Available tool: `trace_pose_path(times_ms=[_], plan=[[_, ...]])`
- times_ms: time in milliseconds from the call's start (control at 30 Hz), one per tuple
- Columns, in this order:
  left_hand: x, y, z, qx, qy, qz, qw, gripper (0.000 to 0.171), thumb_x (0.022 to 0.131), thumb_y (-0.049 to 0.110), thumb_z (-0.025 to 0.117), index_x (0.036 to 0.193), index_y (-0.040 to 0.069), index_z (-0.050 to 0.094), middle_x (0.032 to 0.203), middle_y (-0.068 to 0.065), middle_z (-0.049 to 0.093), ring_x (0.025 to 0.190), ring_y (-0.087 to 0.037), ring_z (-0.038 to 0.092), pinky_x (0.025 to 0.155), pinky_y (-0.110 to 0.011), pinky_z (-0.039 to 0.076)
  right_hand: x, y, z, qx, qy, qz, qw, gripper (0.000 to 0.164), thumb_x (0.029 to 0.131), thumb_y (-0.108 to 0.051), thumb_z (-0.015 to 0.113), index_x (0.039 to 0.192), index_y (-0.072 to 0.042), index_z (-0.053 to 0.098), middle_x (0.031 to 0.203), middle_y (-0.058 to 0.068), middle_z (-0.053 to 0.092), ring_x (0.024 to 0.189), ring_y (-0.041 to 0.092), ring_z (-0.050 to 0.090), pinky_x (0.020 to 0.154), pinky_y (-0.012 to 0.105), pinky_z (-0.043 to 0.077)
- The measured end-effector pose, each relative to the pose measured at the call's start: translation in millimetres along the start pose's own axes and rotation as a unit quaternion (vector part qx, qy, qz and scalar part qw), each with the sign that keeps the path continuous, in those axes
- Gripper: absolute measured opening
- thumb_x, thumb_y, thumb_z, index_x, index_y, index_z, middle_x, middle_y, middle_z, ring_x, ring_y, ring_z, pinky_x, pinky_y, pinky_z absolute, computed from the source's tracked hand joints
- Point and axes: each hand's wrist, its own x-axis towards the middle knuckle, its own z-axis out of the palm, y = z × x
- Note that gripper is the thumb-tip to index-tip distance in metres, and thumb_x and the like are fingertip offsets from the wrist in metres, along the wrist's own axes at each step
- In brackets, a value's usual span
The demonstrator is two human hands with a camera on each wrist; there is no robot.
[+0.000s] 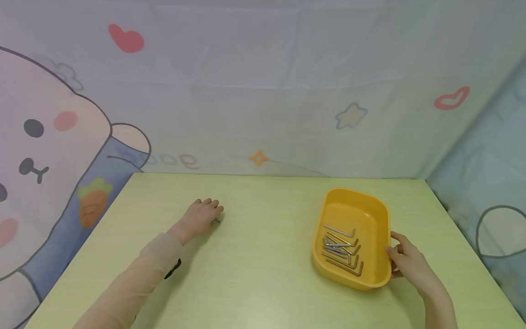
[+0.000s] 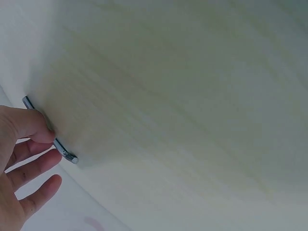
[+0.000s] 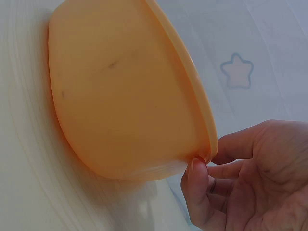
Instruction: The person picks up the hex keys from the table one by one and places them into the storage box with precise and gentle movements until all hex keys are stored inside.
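Note:
My left hand (image 1: 199, 218) is at the left-middle of the table, pinching a silver hex key (image 2: 61, 147) between thumb and fingers. Both ends of the key stick out past the fingertips in the left wrist view, close over the tabletop; its middle is hidden by the thumb. To the right, my right hand (image 1: 408, 260) grips the rim of a yellow plastic tub (image 1: 376, 242) at its right side. The right wrist view shows thumb and fingers pinching that rim (image 3: 204, 113). Several L-shaped hex keys (image 1: 343, 269) lie in a loose pile inside the tub, toward its left side.
The light wood-grain table (image 1: 255, 256) ends at a printed cloth backdrop (image 1: 246, 114) with hearts, stars and a cartoon animal. Another cloth (image 1: 497, 183) hangs along the right side. A dark band (image 1: 172, 268) shows at the left wrist.

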Motion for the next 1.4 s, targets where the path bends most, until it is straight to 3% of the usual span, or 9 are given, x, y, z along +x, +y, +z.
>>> trace_pose_path(times_ms=[433, 1133, 1400], plan=[[0.2, -1.1, -6.2, 0.026, -0.005, 0.015, 0.9995, 0.019, 0.082, 0.011, 0.073, 0.096, 0.010, 0.061, 0.088, -0.006, 0.061, 0.080, -0.024, 0.059, 0.070, -0.039, 0.049, 0.7, -0.1, 1.7, 0.004, 0.006, -0.005, 1.000, 0.058, 0.103, -0.019, 0.037, 0.149, 0.007, 0.012, 0.088, 0.011, 0.053, 0.070, 0.013, 0.060, 0.062, 0.029, 0.056], [-1.1, -1.2, -6.1, 0.005, -0.016, 0.006, 0.9998, 0.020, 0.083, 0.001, 0.068, 0.100, 0.009, 0.061, 0.094, -0.007, 0.063, 0.083, -0.024, 0.060, 0.064, -0.037, 0.049, -0.3, 1.6, 1.7, 0.001, 0.007, -0.002, 1.000, 0.058, 0.104, -0.019, 0.036, 0.149, 0.007, 0.012, 0.088, 0.011, 0.053, 0.070, 0.014, 0.059, 0.062, 0.029, 0.055], [2.1, 4.9, -11.2, 0.001, 0.015, 0.016, 0.9998, 0.024, 0.081, -0.001, 0.068, 0.101, 0.009, 0.061, 0.092, -0.005, 0.061, 0.078, -0.021, 0.057, 0.058, -0.030, 0.044, -0.1, 1.7, 1.2, 0.000, 0.009, -0.004, 1.000, 0.058, 0.103, -0.018, 0.037, 0.149, 0.007, 0.012, 0.087, 0.011, 0.052, 0.070, 0.014, 0.059, 0.062, 0.029, 0.055]])
